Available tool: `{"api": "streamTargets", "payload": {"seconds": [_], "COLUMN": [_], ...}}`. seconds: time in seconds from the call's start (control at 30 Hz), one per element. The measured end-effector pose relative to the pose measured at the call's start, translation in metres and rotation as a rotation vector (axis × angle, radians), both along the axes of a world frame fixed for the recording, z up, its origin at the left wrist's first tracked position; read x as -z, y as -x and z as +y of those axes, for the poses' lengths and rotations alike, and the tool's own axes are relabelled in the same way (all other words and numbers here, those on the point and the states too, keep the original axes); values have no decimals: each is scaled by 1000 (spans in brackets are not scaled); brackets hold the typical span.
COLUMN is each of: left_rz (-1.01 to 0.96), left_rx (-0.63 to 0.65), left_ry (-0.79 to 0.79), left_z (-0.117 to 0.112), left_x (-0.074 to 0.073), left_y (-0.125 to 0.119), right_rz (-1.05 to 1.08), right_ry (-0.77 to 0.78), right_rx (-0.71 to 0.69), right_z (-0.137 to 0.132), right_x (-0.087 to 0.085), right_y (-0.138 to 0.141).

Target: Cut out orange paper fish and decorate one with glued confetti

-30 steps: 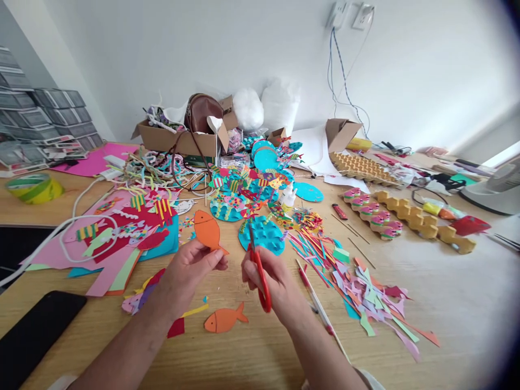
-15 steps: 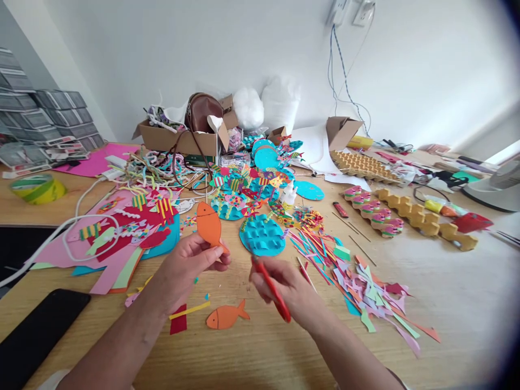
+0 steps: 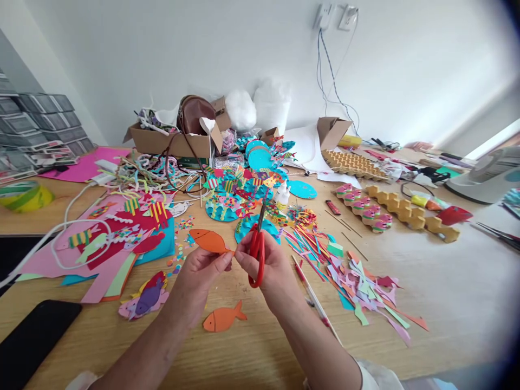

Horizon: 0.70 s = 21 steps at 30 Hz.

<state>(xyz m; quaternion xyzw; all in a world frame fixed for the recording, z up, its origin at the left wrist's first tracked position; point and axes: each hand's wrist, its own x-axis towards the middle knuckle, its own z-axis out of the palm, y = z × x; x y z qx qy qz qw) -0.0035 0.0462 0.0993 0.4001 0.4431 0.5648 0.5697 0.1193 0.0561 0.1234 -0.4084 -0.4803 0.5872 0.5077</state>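
Observation:
My left hand (image 3: pixel 205 271) pinches an orange paper fish (image 3: pixel 207 239) near its tail, its head pointing left. My right hand (image 3: pixel 258 260) holds a pair of red-handled scissors (image 3: pixel 257 252), blades pointing up and away from the paper. The fingertips of that hand also meet the fish's tail end beside my left thumb. On the table below lies a second orange paper fish (image 3: pixel 223 318) with a drawn gill line and eye. A blue egg-carton disc (image 3: pixel 244 230) sits just behind my hands, partly covered by them.
Purple, pink and yellow fish cutouts (image 3: pixel 146 298) lie left of my forearm. A black phone (image 3: pixel 38 341) rests at the left front. Paper scraps (image 3: pixel 361 281) spread to the right, near a white-and-red pen (image 3: pixel 317 300). A glue bottle (image 3: pixel 282 194) stands further back.
The held fish has turned from upright to nearly level. My right hand has come up to its tail, and the scissors have swung blades-up. The dark red and yellow paper pieces no longer show.

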Motion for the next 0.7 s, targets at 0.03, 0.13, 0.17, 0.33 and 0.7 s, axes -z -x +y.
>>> {"api": "streamTargets", "payload": {"seconds": [0.03,0.13,0.17,0.33,0.7], "left_rz": [-6,-18,-16,326,931], "left_rx": [1,37,49,-65,314], "left_ry": [0,-28,-41,-235,-576], "left_z": [0,1,2,11,14], "left_x": [0,-1,-3,-25,-40], "left_y": [0,6,11,44,27], "right_rz": [-12,-61,-100,-577,-819], "right_ry": [-6,-49,-76,-359,-669], "right_rx": [2,-11,-27,-243,-462], "right_z": [1,5,7,20,27], "right_x": [0,-3,-5,-22,-44], "right_y": [0,-6,-10,-33,-28]}}
